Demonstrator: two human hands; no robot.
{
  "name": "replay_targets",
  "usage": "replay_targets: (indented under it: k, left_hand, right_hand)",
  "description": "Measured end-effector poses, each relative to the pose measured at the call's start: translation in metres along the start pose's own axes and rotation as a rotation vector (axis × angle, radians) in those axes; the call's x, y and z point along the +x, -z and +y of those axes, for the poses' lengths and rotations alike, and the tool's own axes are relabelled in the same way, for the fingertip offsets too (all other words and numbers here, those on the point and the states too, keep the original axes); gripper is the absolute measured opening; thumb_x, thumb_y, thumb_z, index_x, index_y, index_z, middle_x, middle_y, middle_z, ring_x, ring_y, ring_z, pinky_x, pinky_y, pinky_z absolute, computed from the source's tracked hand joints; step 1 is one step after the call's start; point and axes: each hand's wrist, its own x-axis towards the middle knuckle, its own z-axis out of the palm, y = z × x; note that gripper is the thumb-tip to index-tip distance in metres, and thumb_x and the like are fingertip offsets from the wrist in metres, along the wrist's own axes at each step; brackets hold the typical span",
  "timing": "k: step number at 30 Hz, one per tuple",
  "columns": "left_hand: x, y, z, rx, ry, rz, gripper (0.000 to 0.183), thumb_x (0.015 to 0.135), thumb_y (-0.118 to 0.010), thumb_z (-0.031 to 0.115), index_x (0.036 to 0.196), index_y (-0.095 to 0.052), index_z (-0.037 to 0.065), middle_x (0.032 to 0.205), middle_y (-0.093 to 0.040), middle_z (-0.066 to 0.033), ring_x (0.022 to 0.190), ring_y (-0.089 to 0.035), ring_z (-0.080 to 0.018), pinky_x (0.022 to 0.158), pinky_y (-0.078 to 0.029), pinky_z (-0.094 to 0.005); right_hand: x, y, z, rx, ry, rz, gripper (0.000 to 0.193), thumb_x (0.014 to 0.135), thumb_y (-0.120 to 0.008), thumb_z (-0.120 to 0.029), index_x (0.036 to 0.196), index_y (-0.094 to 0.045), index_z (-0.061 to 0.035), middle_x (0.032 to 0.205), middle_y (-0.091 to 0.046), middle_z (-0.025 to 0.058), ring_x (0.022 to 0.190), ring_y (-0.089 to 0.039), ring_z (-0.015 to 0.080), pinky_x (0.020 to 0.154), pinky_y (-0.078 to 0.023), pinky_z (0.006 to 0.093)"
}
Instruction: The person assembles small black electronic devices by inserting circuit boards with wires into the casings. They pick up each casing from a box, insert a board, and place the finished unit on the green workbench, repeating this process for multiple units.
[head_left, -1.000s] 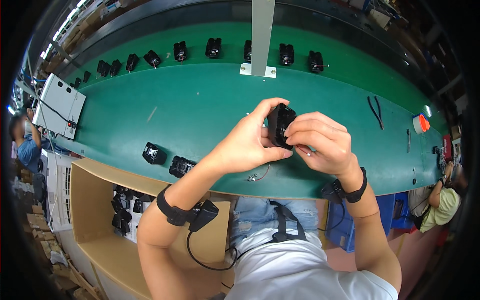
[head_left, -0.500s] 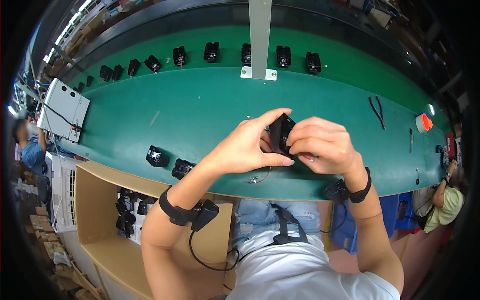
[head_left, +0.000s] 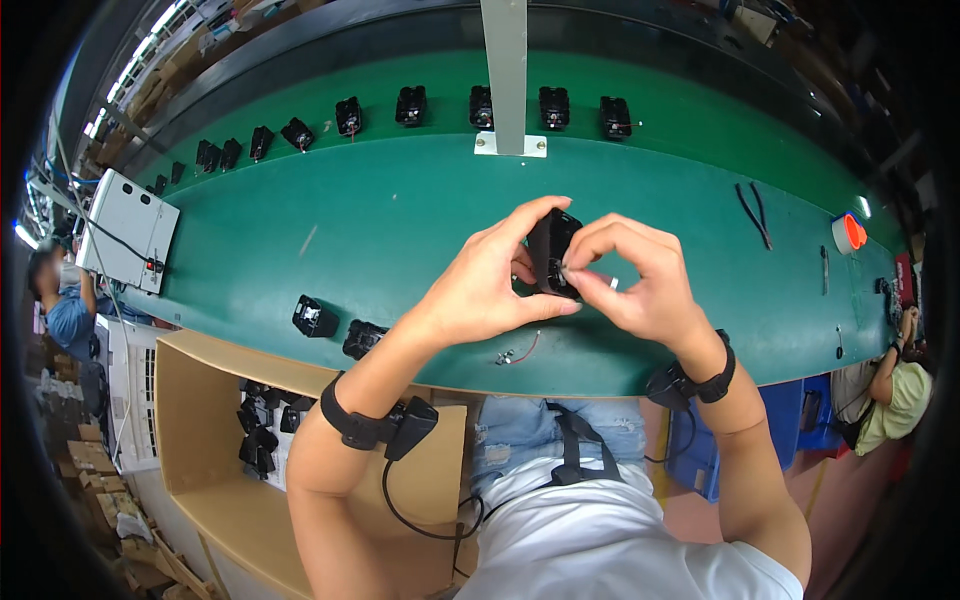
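Above the green bench, my left hand (head_left: pixel 487 268) grips a black plastic housing (head_left: pixel 548 243) between thumb and fingers, its hollow side turned to the right. My right hand (head_left: pixel 643 275) pinches thumb and forefinger together at the housing's opening. What sits in that pinch is too small to make out. A small white piece (head_left: pixel 614 283) shows beside the right fingers. On the bench below lies a small part with a thin red wire (head_left: pixel 525 352). Two more black housings, one standing free (head_left: pixel 314 317) and one partly behind my left forearm (head_left: pixel 364 339), rest to the left.
Several black housings (head_left: pixel 410 106) line the far green strip, behind a grey post (head_left: pixel 507 85). Pliers (head_left: pixel 754 215) and an orange-and-white container (head_left: pixel 850 233) lie right. A cardboard box (head_left: pixel 200 400) with black parts stands lower left; blue bins (head_left: pixel 700 455) stand lower right. Other people work at both ends.
My right hand has shifted from curled fingers beside the housing to a thumb-and-forefinger pinch at its opening. The housing has turned slightly and moved a little left with my left hand.
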Motion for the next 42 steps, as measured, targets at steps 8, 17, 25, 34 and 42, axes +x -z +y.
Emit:
replay_targets:
  k: [8,17,25,34,42]
  left_hand:
    - [-0.002,-0.007,-0.002,0.365,-0.135,0.127,0.092,0.067,-0.09,0.011,0.146,-0.044,0.007,0.124,-0.062,-0.0135,0.094,-0.069,-0.0203,0.082,-0.057,-0.0333]
    - [-0.001,-0.006,-0.002,0.141,-0.081,0.142,0.092,0.068,-0.091,0.012,0.146,-0.042,0.004,0.12,-0.064,-0.0138,0.089,-0.07,-0.019,0.078,-0.058,-0.0323]
    - [0.0,-0.008,-0.005,0.244,-0.081,0.165,0.094,0.065,-0.093,0.014,0.145,-0.044,0.004,0.119,-0.065,-0.014,0.089,-0.069,-0.018,0.079,-0.057,-0.0315]
    - [0.001,-0.009,-0.001,0.342,-0.185,0.178,0.092,0.062,-0.094,0.017,0.142,-0.05,0.003,0.115,-0.067,-0.0121,0.085,-0.066,-0.0183,0.078,-0.055,-0.0316]
    - [0.0,-0.002,-0.001,0.588,-0.327,0.223,0.096,0.063,-0.091,0.033,0.143,-0.049,0.002,0.095,-0.061,-0.0119,0.079,-0.061,-0.0253,0.073,-0.053,-0.0357]
  right_hand:
    - [-0.005,-0.012,0.005,-0.019,-0.177,0.064,0.012,0.078,-0.078,-0.003,0.087,-0.071,-0.0039,0.085,-0.073,0.005,0.078,-0.067,0.0193,0.068,-0.052,0.0311]
    - [0.001,-0.003,0.005,-0.26,0.29,0.196,0.024,0.065,-0.081,0.006,0.083,-0.07,-0.005,0.086,-0.074,0.005,0.076,-0.067,0.0226,0.071,-0.055,0.0321]
    - [-0.002,0.0,-0.002,-0.354,0.263,0.121,0.027,0.063,-0.079,0.007,0.084,-0.067,-0.0054,0.086,-0.071,0.0048,0.078,-0.066,0.0256,0.07,-0.055,0.0326]
    - [-0.007,-0.004,0.0,-0.291,0.269,0.079,0.024,0.066,-0.076,0.005,0.085,-0.067,-0.0051,0.085,-0.07,0.0056,0.078,-0.065,0.0257,0.068,-0.054,0.0332]
    - [-0.006,-0.003,-0.002,0.041,0.031,0.062,0.016,0.077,-0.066,0.003,0.093,-0.068,0.0,0.089,-0.071,0.0107,0.079,-0.068,0.0234,0.072,-0.056,0.0332]
